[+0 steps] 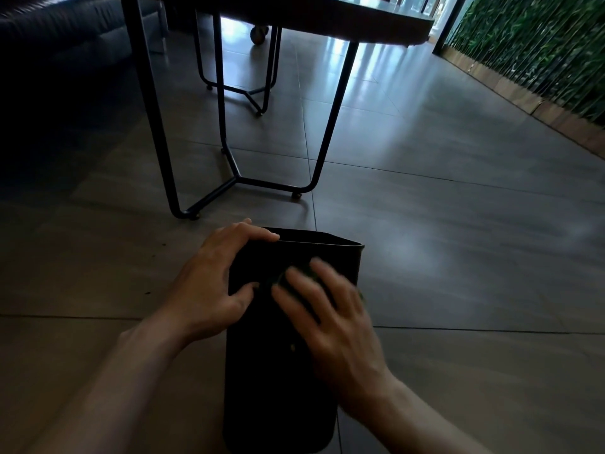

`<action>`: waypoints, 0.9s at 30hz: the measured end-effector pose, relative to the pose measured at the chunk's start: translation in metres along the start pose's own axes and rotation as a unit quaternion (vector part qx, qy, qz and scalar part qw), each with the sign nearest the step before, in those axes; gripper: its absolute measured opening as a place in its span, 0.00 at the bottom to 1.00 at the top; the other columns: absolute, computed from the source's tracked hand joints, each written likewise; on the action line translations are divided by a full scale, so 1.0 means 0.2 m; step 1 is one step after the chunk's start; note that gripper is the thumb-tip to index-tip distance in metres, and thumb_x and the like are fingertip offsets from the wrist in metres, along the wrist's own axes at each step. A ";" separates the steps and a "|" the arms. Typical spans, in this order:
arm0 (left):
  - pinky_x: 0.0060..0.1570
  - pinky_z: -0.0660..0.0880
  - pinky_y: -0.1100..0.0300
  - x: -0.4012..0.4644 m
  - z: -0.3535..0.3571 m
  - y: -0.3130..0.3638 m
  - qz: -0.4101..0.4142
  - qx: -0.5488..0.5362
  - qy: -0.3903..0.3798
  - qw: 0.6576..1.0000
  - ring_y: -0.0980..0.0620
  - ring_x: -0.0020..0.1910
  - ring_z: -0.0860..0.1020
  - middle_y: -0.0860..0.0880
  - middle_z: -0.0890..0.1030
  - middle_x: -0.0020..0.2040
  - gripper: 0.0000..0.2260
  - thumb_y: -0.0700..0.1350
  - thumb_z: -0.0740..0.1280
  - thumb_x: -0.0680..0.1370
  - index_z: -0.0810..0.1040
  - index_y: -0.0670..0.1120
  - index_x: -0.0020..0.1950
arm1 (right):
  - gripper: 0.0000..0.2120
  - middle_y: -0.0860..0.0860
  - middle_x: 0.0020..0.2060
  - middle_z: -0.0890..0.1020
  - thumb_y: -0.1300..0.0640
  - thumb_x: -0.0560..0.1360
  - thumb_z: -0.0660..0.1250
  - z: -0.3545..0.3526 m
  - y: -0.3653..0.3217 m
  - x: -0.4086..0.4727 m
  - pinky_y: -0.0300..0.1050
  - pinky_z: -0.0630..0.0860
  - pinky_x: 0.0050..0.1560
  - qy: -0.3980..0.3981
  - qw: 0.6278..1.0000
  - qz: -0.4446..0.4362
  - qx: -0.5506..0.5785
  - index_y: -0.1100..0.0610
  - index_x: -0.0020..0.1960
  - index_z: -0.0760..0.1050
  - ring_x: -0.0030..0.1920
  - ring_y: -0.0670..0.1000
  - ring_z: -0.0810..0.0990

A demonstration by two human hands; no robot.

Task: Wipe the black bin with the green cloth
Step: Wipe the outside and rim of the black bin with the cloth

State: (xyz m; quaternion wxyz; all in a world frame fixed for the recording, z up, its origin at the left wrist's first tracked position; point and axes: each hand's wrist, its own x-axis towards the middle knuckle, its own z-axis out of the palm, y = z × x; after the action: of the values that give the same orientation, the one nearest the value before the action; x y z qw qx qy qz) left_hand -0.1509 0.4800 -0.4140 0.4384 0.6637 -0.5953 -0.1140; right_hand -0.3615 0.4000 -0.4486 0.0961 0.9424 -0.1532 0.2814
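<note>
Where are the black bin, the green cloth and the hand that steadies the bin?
black bin (262, 371): head view, on its near side wall.
green cloth (306, 273): head view, on the dark green bit showing between the blurred right fingers.
left hand (212, 286): head view, on its back.

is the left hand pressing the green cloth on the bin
No, the left hand grips the black bin near its rim, while the right hand presses the green cloth on its side.
</note>
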 end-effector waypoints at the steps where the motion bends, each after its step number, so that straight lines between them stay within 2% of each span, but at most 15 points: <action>1: 0.69 0.63 0.61 0.00 0.00 0.00 -0.005 0.004 0.000 1.000 0.60 0.75 0.64 0.61 0.74 0.66 0.28 0.37 0.73 0.69 0.74 0.58 0.65 | 0.18 0.56 0.69 0.79 0.53 0.82 0.69 0.02 -0.03 -0.08 0.59 0.75 0.68 -0.007 0.999 -0.038 -0.010 0.53 0.70 0.77 0.72 0.63 0.74; 3: 0.67 0.60 0.68 0.00 0.00 0.00 -0.013 0.013 -0.003 1.000 0.63 0.74 0.63 0.68 0.71 0.65 0.30 0.35 0.74 0.69 0.74 0.59 0.64 | 0.14 0.52 0.67 0.82 0.55 0.85 0.62 0.05 -0.09 -0.25 0.56 0.79 0.65 -0.036 0.991 -0.121 -0.033 0.50 0.66 0.80 0.69 0.61 0.79; 5: 0.63 0.58 0.75 0.00 0.00 0.00 -0.021 0.015 -0.004 1.000 0.68 0.73 0.62 0.76 0.68 0.63 0.29 0.37 0.75 0.69 0.73 0.61 0.63 | 0.17 0.47 0.66 0.82 0.56 0.87 0.55 0.06 -0.14 -0.39 0.51 0.81 0.64 -0.104 0.977 -0.176 -0.058 0.46 0.66 0.80 0.68 0.56 0.81; 8: 0.61 0.60 0.75 0.00 0.01 0.01 -0.023 0.008 -0.008 1.000 0.71 0.72 0.61 0.79 0.65 0.62 0.25 0.46 0.74 0.70 0.72 0.63 0.62 | 0.21 0.42 0.67 0.80 0.60 0.87 0.49 0.02 -0.19 -0.49 0.46 0.79 0.65 -0.175 0.962 -0.185 -0.100 0.45 0.68 0.75 0.67 0.49 0.81; 10: 0.59 0.62 0.71 0.00 0.02 0.01 -0.029 0.005 -0.004 1.000 0.69 0.72 0.62 0.76 0.67 0.62 0.22 0.54 0.75 0.70 0.72 0.64 0.62 | 0.20 0.42 0.64 0.82 0.59 0.88 0.47 -0.03 -0.20 -0.48 0.45 0.83 0.59 -0.171 0.970 -0.154 -0.080 0.44 0.67 0.74 0.63 0.48 0.83; 12: 0.56 0.64 0.70 0.00 0.03 0.02 -0.035 0.010 0.013 0.999 0.69 0.68 0.65 0.70 0.71 0.61 0.21 0.61 0.73 0.69 0.71 0.63 0.59 | 0.15 0.46 0.62 0.83 0.54 0.88 0.52 -0.11 -0.18 -0.44 0.47 0.85 0.50 -0.106 0.988 -0.111 -0.036 0.45 0.65 0.75 0.57 0.52 0.85; 15: 0.51 0.68 0.65 0.00 0.03 0.00 -0.044 0.046 0.041 0.997 0.62 0.61 0.71 0.61 0.75 0.55 0.20 0.66 0.68 0.69 0.69 0.58 0.53 | 0.14 0.51 0.57 0.84 0.57 0.78 0.71 -0.24 -0.07 -0.34 0.46 0.82 0.51 -0.032 0.996 0.017 0.084 0.49 0.63 0.81 0.50 0.56 0.83; 16: 0.50 0.69 0.62 0.00 0.03 0.00 -0.048 0.062 0.047 0.996 0.60 0.60 0.72 0.59 0.75 0.55 0.20 0.67 0.67 0.70 0.68 0.56 0.51 | 0.19 0.48 0.53 0.84 0.59 0.70 0.76 -0.29 0.00 -0.29 0.44 0.81 0.47 -0.030 0.984 0.102 0.143 0.48 0.60 0.83 0.48 0.53 0.83; 18: 0.48 0.70 0.60 -0.01 0.02 -0.01 -0.061 0.067 0.052 0.995 0.62 0.57 0.73 0.58 0.74 0.55 0.21 0.69 0.63 0.72 0.66 0.54 0.48 | 0.20 0.43 0.41 0.85 0.58 0.62 0.75 -0.41 0.13 -0.19 0.37 0.79 0.36 -0.036 0.921 0.300 0.247 0.44 0.53 0.81 0.37 0.45 0.84; 20: 0.48 0.69 0.62 -0.02 0.02 -0.02 -0.077 0.042 0.055 0.995 0.67 0.57 0.72 0.60 0.73 0.57 0.22 0.71 0.60 0.73 0.66 0.53 0.46 | 0.16 0.45 0.36 0.86 0.59 0.67 0.77 -0.45 0.28 -0.13 0.34 0.79 0.31 -0.050 0.840 0.432 0.323 0.47 0.52 0.79 0.31 0.45 0.85; 22: 0.50 0.69 0.59 -0.02 0.01 -0.02 -0.098 0.014 0.061 0.993 0.68 0.59 0.72 0.61 0.72 0.61 0.24 0.73 0.58 0.72 0.66 0.53 0.45 | 0.18 0.53 0.37 0.87 0.59 0.71 0.81 -0.44 0.42 -0.08 0.41 0.82 0.32 -0.085 0.754 0.513 0.401 0.52 0.57 0.78 0.33 0.52 0.88; 23: 0.52 0.68 0.57 -0.02 0.01 -0.02 -0.111 0.002 0.063 0.992 0.67 0.61 0.71 0.61 0.72 0.62 0.24 0.74 0.58 0.72 0.67 0.53 0.44 | 0.21 0.54 0.40 0.86 0.56 0.70 0.82 -0.42 0.47 -0.07 0.44 0.84 0.34 -0.107 0.746 0.523 0.398 0.50 0.60 0.78 0.36 0.54 0.88; 24: 0.53 0.67 0.56 -0.02 0.00 -0.02 -0.125 -0.007 0.064 0.990 0.66 0.62 0.71 0.62 0.72 0.63 0.24 0.74 0.58 0.71 0.67 0.53 0.44 | 0.26 0.53 0.46 0.86 0.52 0.69 0.82 -0.39 0.51 -0.04 0.47 0.86 0.39 -0.140 0.769 0.510 0.358 0.46 0.63 0.78 0.41 0.55 0.88; 25: 0.54 0.66 0.56 -0.02 0.00 -0.02 -0.138 -0.015 0.066 0.988 0.66 0.63 0.70 0.63 0.71 0.64 0.24 0.73 0.59 0.71 0.67 0.53 0.43 | 0.31 0.49 0.51 0.84 0.48 0.69 0.82 -0.35 0.54 -0.02 0.50 0.86 0.47 -0.190 0.812 0.471 0.286 0.40 0.68 0.75 0.47 0.54 0.87; 27: 0.57 0.64 0.56 -0.02 -0.01 -0.03 -0.157 -0.038 0.071 0.984 0.65 0.66 0.68 0.63 0.70 0.66 0.23 0.72 0.61 0.70 0.67 0.52 0.42 | 0.38 0.43 0.54 0.76 0.41 0.71 0.79 -0.27 0.56 0.02 0.48 0.82 0.54 -0.303 0.884 0.335 0.118 0.28 0.75 0.63 0.54 0.50 0.81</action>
State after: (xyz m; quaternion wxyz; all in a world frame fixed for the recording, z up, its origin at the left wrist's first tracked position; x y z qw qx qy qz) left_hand -0.1461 0.4831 -0.4190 0.4812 0.7381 -0.4463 -0.1566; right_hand -0.4239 0.3088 -0.3918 -0.1672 0.8785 -0.4472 0.0140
